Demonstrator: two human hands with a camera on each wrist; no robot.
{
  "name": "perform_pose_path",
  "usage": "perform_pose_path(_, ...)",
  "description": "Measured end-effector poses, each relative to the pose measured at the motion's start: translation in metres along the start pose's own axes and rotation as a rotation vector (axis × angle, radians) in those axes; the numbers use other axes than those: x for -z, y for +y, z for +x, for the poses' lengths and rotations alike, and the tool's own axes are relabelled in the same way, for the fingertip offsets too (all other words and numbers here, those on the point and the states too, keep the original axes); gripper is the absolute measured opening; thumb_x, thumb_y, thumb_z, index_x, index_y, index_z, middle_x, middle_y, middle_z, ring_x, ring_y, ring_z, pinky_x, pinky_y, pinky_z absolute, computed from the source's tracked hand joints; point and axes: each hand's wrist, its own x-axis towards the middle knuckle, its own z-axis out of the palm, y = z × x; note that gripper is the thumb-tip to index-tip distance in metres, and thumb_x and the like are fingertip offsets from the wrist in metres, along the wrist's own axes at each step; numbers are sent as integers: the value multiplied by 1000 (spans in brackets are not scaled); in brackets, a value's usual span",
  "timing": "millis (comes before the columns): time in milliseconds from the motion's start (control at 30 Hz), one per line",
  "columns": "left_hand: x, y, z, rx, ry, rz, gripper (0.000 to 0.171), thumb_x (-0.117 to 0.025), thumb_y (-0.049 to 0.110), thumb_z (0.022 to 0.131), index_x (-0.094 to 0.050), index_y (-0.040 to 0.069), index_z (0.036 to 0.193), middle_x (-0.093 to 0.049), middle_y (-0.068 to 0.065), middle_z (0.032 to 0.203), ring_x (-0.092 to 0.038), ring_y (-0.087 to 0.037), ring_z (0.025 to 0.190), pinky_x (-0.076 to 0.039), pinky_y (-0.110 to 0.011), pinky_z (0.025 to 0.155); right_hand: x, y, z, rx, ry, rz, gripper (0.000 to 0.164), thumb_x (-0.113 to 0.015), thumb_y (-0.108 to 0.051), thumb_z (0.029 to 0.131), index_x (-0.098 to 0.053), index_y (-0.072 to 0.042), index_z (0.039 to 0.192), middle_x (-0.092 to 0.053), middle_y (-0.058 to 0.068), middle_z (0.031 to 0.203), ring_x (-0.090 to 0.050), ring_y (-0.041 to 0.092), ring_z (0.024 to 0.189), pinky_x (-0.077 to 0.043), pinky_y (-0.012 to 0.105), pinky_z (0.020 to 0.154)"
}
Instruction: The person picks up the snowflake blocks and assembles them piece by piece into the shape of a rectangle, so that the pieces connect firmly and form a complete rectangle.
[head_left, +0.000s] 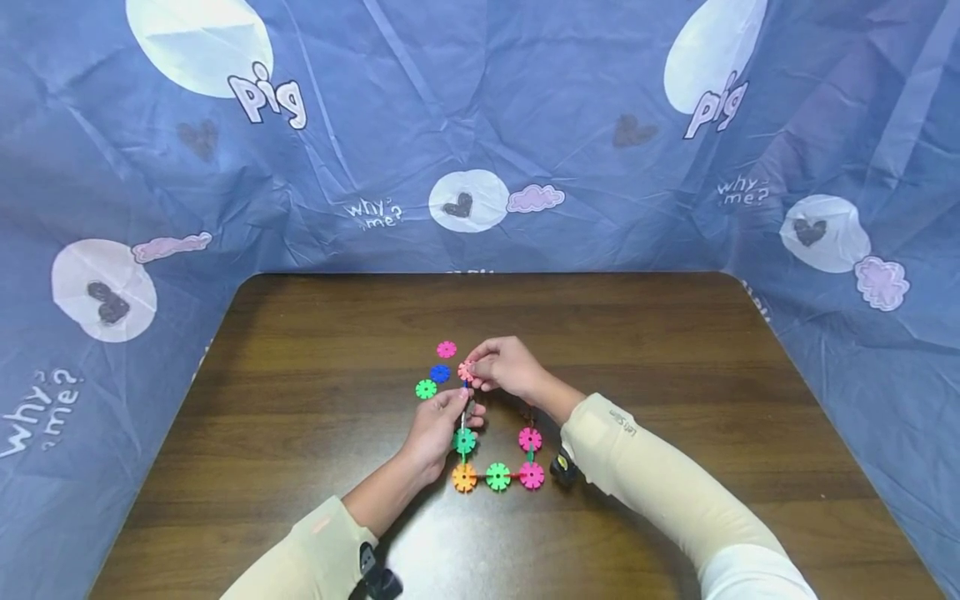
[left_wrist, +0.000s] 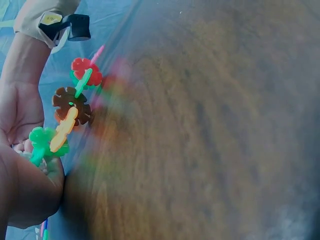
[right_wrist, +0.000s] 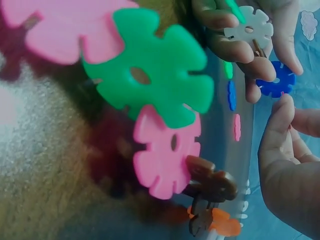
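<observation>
My left hand grips one side of a chain of slotted plastic flower discs, its fingers around a white disc. Beyond them a blue disc stands upright in the chain. A salmon-pink disc is pinched between thumb and fingers of my right hand, right at the blue disc's edge. Toward me the chain runs through a teal disc, an orange disc and a green disc. It then turns at a pink corner disc up to another pink disc.
Three loose discs lie left of the hands: pink, blue and green. The brown wooden table is bordered by a blue printed cloth. Brown discs stand beyond the right side's pink disc.
</observation>
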Motion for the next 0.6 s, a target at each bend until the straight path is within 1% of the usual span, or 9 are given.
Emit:
perform_pose_path(200, -1, -2, 0, -28, 20, -8, 32, -48, 14, 108, -55, -12, 124, -71, -6, 85, -66, -11, 71, -58, -26, 64, -2, 2, -2, 23, -30, -8, 12, -64, 6, 91, -67, 10, 102, -70, 9, 78, -63, 12, 63, -58, 24, 59)
perform_pose_path(300, -2, -3, 1, -37, 37, -15, 29, -48, 12, 108, -56, -12, 121, -71, -7, 83, -65, -11, 69, -58, -25, 61, -3, 3, -2, 29, -26, -9, 10, -66, 6, 91, -68, 10, 99, -69, 7, 75, -63, 11, 61, -57, 23, 57)
perform_pose_path(433, -2, -4, 1, -42, 57, -23, 29, -48, 11, 107, -57, -13, 120, -70, -10, 83, -65, -13, 70, -58, -24, 61, -5, 2, -3, 29, -10, -11, 8, -65, 7, 91, -69, 9, 98, -67, 7, 71, -62, 11, 59, -56, 23, 56)
perform_pose_path(533, -2, -4, 2, -51, 53, -33, 29, -49, 11, 107, -56, -14, 122, -70, -10, 83, -65, -13, 70, -58, -24, 61, -4, 1, -3, 32, -11, -23, 8, -65, 7, 91, -68, 9, 98, -66, 7, 70, -62, 12, 59, -56, 23, 55)
perform_pose_path(600, -2, -4, 2, -48, 39, -43, 30, -49, 12, 107, -55, -14, 123, -70, -10, 84, -65, -13, 70, -58, -25, 62, -3, 1, -2, 35, -21, -68, 8, -65, 6, 91, -69, 7, 97, -66, 7, 69, -61, 12, 59, -55, 24, 54)
